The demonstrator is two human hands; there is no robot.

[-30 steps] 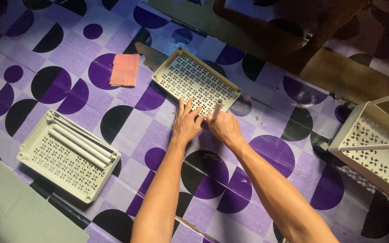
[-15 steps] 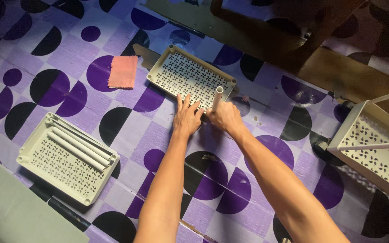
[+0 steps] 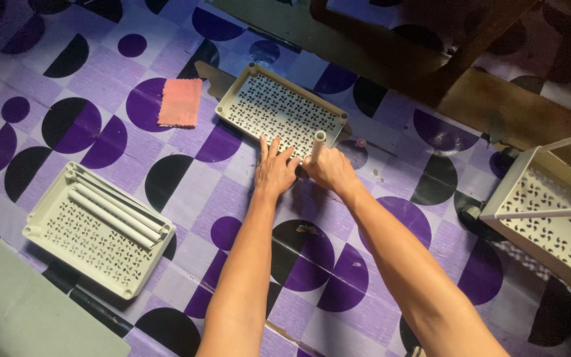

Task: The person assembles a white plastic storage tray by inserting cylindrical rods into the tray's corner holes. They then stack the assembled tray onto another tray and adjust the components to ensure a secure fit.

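A cream perforated shelf tray [image 3: 279, 109] lies flat on the purple and black patterned mat. My left hand [image 3: 273, 170] rests flat on the tray's near edge, fingers spread. My right hand [image 3: 326, 169] grips a short white tube [image 3: 316, 146] that stands upright at the tray's near right corner. A second perforated tray [image 3: 94, 228] at the lower left holds several loose white tubes [image 3: 114, 215] lying along its far side.
A pink cloth [image 3: 181, 102] lies left of the middle tray. A partly built shelf unit [image 3: 550, 211] with thin posts stands at the right edge. Dark wooden furniture [image 3: 424, 46] crosses the top. A grey surface [image 3: 8, 311] fills the lower left corner.
The view has shifted a little; both hands stay on the tray's near edge, with the right hand still holding the upright tube at the corner.
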